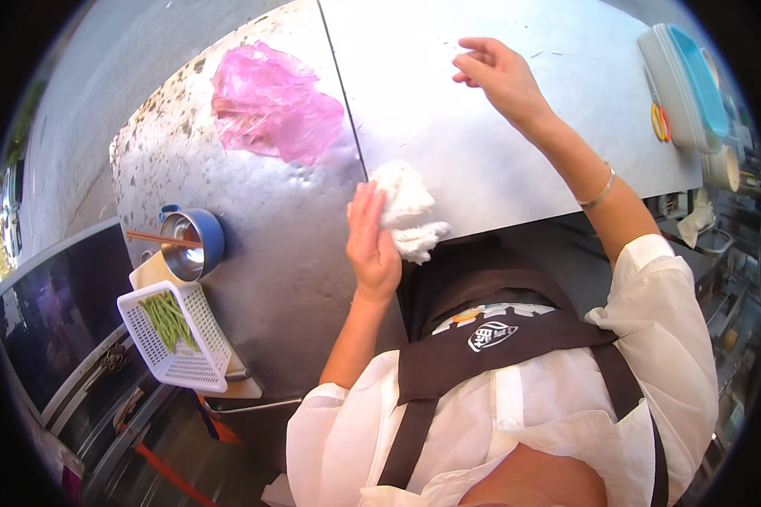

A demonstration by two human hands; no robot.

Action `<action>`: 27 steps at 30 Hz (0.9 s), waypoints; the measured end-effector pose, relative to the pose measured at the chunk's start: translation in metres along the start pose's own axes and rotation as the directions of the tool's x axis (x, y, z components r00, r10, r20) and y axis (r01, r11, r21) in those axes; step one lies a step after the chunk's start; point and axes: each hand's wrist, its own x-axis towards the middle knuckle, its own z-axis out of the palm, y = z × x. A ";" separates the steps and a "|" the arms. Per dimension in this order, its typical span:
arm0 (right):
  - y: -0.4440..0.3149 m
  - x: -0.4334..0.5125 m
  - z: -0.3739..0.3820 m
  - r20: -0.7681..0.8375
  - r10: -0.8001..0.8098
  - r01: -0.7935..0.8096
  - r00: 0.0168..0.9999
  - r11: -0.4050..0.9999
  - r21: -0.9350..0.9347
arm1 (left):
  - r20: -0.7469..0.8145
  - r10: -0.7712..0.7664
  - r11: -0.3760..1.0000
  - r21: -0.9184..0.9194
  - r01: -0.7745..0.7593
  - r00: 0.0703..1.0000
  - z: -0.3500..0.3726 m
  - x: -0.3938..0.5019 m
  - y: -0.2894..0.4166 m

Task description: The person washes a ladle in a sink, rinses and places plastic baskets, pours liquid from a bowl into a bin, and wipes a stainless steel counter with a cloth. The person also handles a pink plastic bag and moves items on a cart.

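A bunched white cloth (406,196) lies at the near edge of the metal worktop (260,209), over the seam between two tops. My left hand (374,241) presses flat against the cloth's left side, fingers pointing away from me. Over the bright right-hand top (482,158) hangs my right hand (491,70), its fingers loosely curled and nothing between them. Small dark green bits lie scattered near it. A crumpled pink plastic bag (276,104) rests left of the seam; what it holds is unclear.
At left, a steel bowl with a blue outside (209,244) has chopsticks (165,239) across it. A white plastic basket (212,323) of green beans (168,320) overlaps a board. Scissors (659,121) lie by stacked plastic containers (678,95) at the right edge.
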 end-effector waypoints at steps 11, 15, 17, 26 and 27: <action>0.099 -0.318 -0.092 -0.194 0.906 -0.793 0.377 0.423 0.439 | -0.103 0.111 0.774 0.633 -0.021 0.989 0.041 0.148 -0.145; 0.107 -0.355 -0.067 -0.017 0.930 -0.715 0.367 0.293 0.635 | 0.020 0.244 0.752 0.628 -0.202 0.970 0.008 0.189 -0.161; 0.111 -0.363 -0.066 -0.027 0.924 -0.707 0.380 0.310 0.636 | 0.135 0.232 0.649 0.716 -0.257 0.963 0.009 0.194 -0.149; 0.136 -0.414 -0.093 -0.075 0.914 -0.628 0.398 0.331 0.704 | 0.628 0.518 0.748 -0.002 -0.664 0.581 0.195 0.043 -0.038; 0.146 -0.427 -0.093 -0.079 0.934 -0.652 0.347 0.301 0.696 | 0.658 0.553 0.756 -0.138 -0.640 0.511 0.206 0.016 -0.023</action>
